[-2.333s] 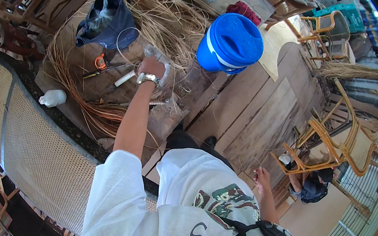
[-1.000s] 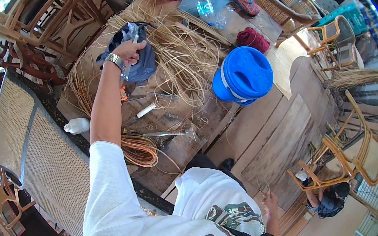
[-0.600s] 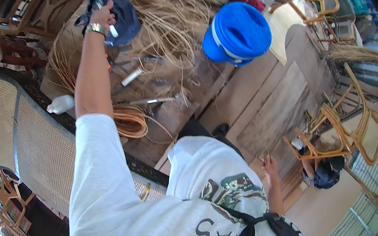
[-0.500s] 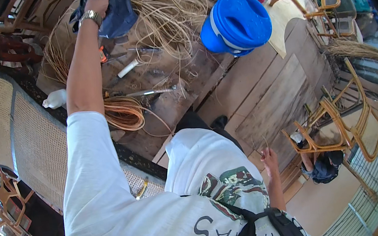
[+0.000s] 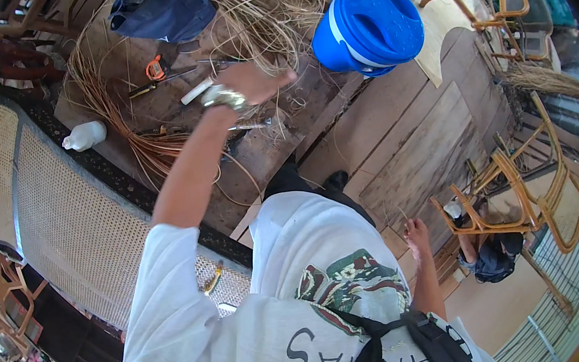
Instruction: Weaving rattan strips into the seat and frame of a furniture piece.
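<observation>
My left hand [image 5: 253, 82], with a metal watch on its wrist, hangs over the worktable beside a white tube [image 5: 197, 90] and a metal tool [image 5: 255, 123]. Motion blurs its fingers; one digit points right, and I cannot tell whether it holds anything. My right hand [image 5: 417, 235] is low at my right side, its fingers closed, with a thin strand [image 5: 403, 214] standing up from them. A dark blue bag [image 5: 169, 11] lies at the far side, next to loose pale cane strands [image 5: 258, 7]. A bundle of reddish cane [image 5: 144, 146] runs partly behind my left forearm.
An orange tape measure [image 5: 155, 69] and a slim handled tool [image 5: 143, 90] lie on the table. A white bottle [image 5: 85, 135] stands near a woven cane panel [image 5: 63, 205]. Right of the table are a lidded blue bucket [image 5: 378, 24], cane chairs [image 5: 520, 185] and another person [image 5: 497, 259].
My left hand has let go of the dark bag and swung back and right over the table's tools. The bag stays there. My right hand has barely moved.
</observation>
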`<state>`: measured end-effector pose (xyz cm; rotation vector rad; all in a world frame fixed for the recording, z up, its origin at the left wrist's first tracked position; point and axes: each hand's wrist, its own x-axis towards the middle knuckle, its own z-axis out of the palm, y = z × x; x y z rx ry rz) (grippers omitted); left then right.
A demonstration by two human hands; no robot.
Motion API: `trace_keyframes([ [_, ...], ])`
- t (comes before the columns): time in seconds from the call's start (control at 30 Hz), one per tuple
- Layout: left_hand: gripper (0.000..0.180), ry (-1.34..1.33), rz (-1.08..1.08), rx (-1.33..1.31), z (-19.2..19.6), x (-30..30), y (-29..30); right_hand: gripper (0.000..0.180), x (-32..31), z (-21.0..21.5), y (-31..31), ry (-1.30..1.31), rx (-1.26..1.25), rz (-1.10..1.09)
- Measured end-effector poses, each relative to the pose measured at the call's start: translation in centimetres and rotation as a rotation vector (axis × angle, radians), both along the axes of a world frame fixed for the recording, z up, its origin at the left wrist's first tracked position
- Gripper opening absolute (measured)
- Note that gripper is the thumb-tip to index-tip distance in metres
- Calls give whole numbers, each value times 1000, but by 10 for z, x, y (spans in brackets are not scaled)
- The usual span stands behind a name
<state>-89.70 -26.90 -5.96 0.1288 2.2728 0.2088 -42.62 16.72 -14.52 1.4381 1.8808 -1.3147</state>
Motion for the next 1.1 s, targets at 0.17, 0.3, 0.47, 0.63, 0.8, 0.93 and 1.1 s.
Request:
trace_keyframes([
  [0.17,70,36,-346,-164,-90,15,48,23,-51,16,-28,62,20,248],
  [0.3,30,165,-115,-62,-149,-2,75,24,-81,40,-48,89,125,396],
  [0.47,29,475,-257,-10,-133,-55,50,23,-73,37,-46,109,197,489],
  [0.63,57,385,-319,124,-96,-102,0,21,-61,34,-42,42,94,419],
  [0.8,72,635,85,512,-52,-46,-90,12,-82,48,-51,76,-135,-14],
  [0.93,58,607,329,275,-100,17,-167,10,-126,51,-66,76,-166,-75],
  [1.1,47,515,132,-22,-131,49,-212,17,-198,62,-114,286,-256,52],
])
